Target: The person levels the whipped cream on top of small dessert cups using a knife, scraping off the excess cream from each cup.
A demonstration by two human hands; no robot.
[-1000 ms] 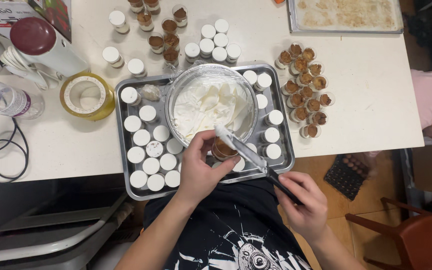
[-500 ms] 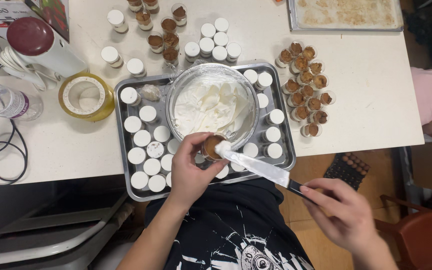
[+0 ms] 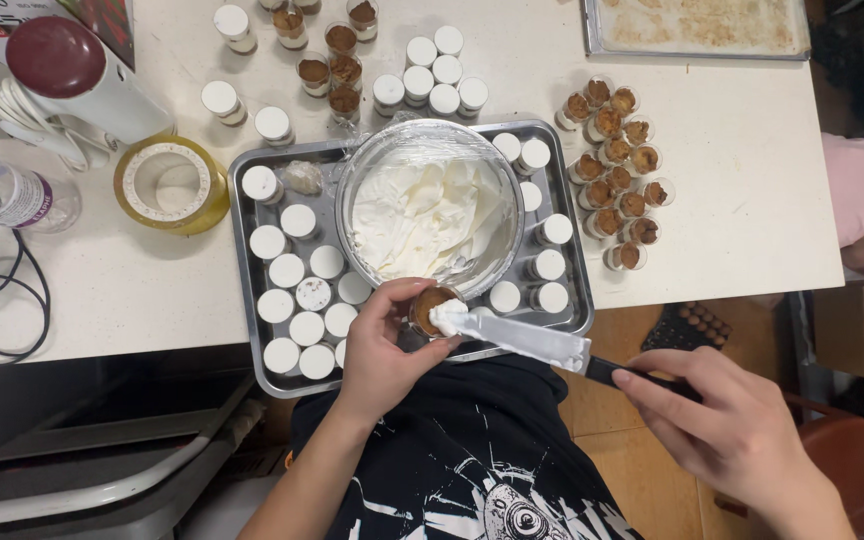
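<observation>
Only the head view here, looking straight down: the left hand (image 3: 384,345) has its grip wrapped around a small clear cup (image 3: 430,306) with a brown crumbly layer inside, held just over the near edge of a brushed metal tray (image 3: 252,290). The right hand (image 3: 727,430) is clenched on the dark handle of a flat metal spatula (image 3: 522,338), whose blade tip carries a blob of soft white cream and rests on the cup's rim. Just beyond the left grip sits a round glass bowl (image 3: 430,205) of fluffy whipped cream, lined with shiny plastic wrap. To the left of that grip, rows of small round cups topped smooth and white pack the tray tight, so hardly any bare metal shows there. Beyond the right grip, off the tray, is a cluster of unfilled brown-crumb cups (image 3: 617,170), with open desk around them. The desk (image 3: 752,200) is pale and smooth; its near edge runs right by both hands. Far to the left of the left grip sit a yellow tape roll (image 3: 170,183), a clear plastic bottle (image 3: 12,195) and a black cable (image 3: 2,300).
</observation>
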